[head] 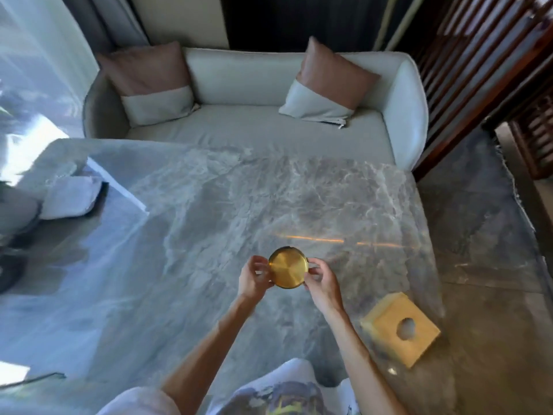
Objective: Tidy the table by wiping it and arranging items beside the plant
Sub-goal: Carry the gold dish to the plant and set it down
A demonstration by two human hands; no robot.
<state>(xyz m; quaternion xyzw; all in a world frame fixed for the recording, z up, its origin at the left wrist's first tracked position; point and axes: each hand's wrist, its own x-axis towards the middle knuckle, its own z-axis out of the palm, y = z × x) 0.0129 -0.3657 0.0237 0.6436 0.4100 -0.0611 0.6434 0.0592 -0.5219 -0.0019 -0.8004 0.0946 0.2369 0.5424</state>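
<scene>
A round gold metal dish (288, 267) is held above the grey marble table (209, 211), near its front middle. My left hand (254, 278) grips the dish's left rim and my right hand (321, 280) grips its right rim. A square yellow wooden box (401, 327) with a round hole in its top sits on the table at the front right. A white folded cloth (70, 196) lies at the far left of the table. A pale pot (15, 211) shows at the left edge; the plant itself is mostly out of frame.
A light grey sofa (254, 127) with two pink-and-white cushions stands right behind the table. A dark wooden slatted screen (490, 70) rises at the right. The floor to the right of the table is grey stone. A dark round object (9, 274) sits at the left edge.
</scene>
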